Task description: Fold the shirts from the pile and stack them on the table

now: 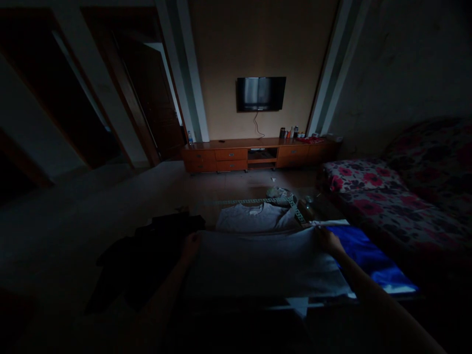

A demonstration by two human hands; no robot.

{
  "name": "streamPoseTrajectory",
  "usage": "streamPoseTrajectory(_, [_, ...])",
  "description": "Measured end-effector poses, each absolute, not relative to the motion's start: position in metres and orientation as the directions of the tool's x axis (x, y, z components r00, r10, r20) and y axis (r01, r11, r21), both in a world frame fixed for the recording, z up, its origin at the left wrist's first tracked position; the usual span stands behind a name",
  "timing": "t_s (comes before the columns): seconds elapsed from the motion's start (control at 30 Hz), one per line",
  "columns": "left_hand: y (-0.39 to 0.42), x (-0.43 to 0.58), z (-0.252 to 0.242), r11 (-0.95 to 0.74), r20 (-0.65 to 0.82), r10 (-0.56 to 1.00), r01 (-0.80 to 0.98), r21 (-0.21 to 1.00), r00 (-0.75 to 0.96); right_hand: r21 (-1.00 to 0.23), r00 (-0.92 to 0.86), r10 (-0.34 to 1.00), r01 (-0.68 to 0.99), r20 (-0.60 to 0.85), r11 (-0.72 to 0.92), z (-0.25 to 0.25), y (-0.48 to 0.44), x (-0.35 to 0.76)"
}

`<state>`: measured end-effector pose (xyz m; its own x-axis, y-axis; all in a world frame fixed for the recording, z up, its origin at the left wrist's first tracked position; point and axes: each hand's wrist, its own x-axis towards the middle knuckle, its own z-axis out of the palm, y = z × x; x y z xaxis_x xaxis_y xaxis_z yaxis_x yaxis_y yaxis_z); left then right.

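Observation:
A grey T-shirt (258, 260) is spread over a low table, its neckline toward the far side. Its near part is lifted and stretched level between my hands, hiding the shirt's middle. My left hand (191, 246) is closed on the left corner of the cloth. At the right corner, my right hand (329, 241) pinches the fabric. Beside it lies a shiny blue cloth or bag (368, 255). Dark clothing (147, 255) is heaped to the left of my left hand. The room is dim, so finger detail is faint.
The glass-like table has a green patterned border (243, 201); a crumpled bag-like item (278, 192) lies at its far edge. A flowered sofa (379, 196) stands on the right. Across the floor is a wooden TV cabinet (232, 153) with bottles, below a wall television (261, 93).

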<state>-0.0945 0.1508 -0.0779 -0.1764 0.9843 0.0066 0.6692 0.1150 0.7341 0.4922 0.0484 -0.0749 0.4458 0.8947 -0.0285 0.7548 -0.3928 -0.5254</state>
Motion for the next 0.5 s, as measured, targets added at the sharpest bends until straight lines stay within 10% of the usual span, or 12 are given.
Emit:
streamPoseTrajectory(0.2, [0.145, -0.066, -0.084, 0.072, 0.176, 0.967, 0.858, 0.508, -0.185, -0.393, 0.53, 0.848, 0.778, -0.006, -0.489, -0.093, 0.046, 0.476])
streamPoseTrajectory(0.4, [0.121, -0.019, -0.093, -0.527, 0.126, 0.85, 0.825, 0.204, 0.512, -0.266, -0.201, 0.975, 0.939, 0.091, 0.218, -0.111, 0.038, 0.411])
streamPoseTrajectory(0.5, [0.116, -0.006, -0.103, -0.638, 0.059, 0.764, 0.739, 0.216, 0.642, -0.3, -0.176, 0.982, 0.935, 0.071, 0.189, -0.12, 0.041, 0.389])
